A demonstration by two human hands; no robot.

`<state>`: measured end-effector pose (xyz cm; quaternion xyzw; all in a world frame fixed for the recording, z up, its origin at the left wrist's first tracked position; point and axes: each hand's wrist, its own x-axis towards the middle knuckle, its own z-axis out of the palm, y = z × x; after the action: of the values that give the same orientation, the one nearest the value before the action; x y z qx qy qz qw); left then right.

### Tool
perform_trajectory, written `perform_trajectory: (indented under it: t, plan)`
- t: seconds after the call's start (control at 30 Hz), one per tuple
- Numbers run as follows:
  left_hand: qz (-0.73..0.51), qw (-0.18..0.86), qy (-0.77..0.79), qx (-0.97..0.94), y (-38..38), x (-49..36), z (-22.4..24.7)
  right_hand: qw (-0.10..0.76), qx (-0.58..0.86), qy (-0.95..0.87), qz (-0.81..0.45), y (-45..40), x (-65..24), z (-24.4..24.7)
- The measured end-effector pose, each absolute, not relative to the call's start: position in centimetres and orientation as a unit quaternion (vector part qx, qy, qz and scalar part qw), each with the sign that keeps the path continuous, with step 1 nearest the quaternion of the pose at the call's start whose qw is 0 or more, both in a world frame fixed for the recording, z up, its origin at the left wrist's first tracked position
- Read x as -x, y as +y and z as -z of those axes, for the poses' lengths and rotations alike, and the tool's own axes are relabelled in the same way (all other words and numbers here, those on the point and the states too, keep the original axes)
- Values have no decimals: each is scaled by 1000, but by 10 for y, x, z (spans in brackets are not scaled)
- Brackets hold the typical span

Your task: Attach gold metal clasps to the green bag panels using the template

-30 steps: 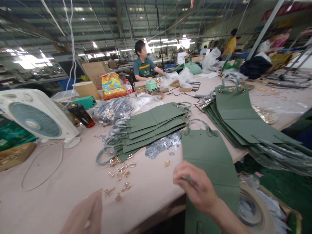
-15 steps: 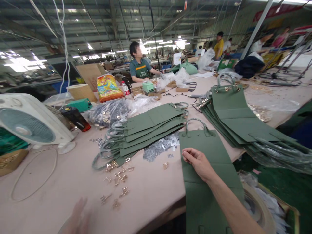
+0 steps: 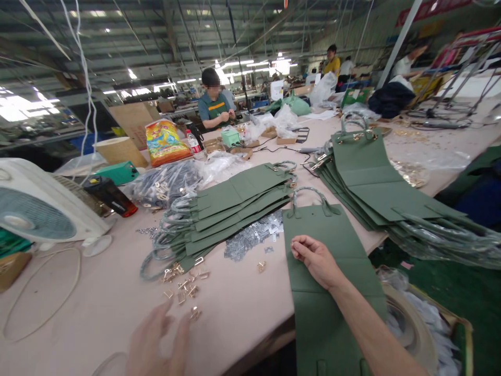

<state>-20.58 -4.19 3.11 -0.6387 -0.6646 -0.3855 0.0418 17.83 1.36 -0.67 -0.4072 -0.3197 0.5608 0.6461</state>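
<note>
My right hand is closed in a pinch above a green bag panel with a wrapped handle; whatever its fingertips hold is too small to make out. The panel hangs over the table's front edge. My left hand, slightly blurred, has its fingers apart beside loose gold metal fittings. A single gold fitting lies nearer the panel. Flat silver metal pieces are heaped between the panel and a stack of green bag panels.
Another stack of green panels lies at the right, overhanging the table. A white fan and a dark bottle stand at the left. Below the right edge is a tape roll. A co-worker sits across the table.
My left hand has moved right and up to the gold fittings. My right hand keeps its pinch over the panel. The co-worker's hands have come together, and the view has shifted slightly.
</note>
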Motion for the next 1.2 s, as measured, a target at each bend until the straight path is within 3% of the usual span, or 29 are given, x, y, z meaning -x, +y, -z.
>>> perform_trajectory:
  t: [0.13,0.27,0.5,0.67,1.2]
  plan:
    - [341,-135,-588,721,-11,106,-27,648,413,-325,-552,11,-178,9]
    - [274,-207,-560,753,16,52,-18,658,411,-319,-545,10,-178,11]
    - [428,-371,-485,667,35,5,-11,691,373,-280,-553,13,-178,9]
    - [427,-531,-399,613,40,-34,-9,744,338,-175,-549,14,-186,9]
    - [382,-526,-347,676,41,-38,-8,669,315,-207,-641,11,-194,4]
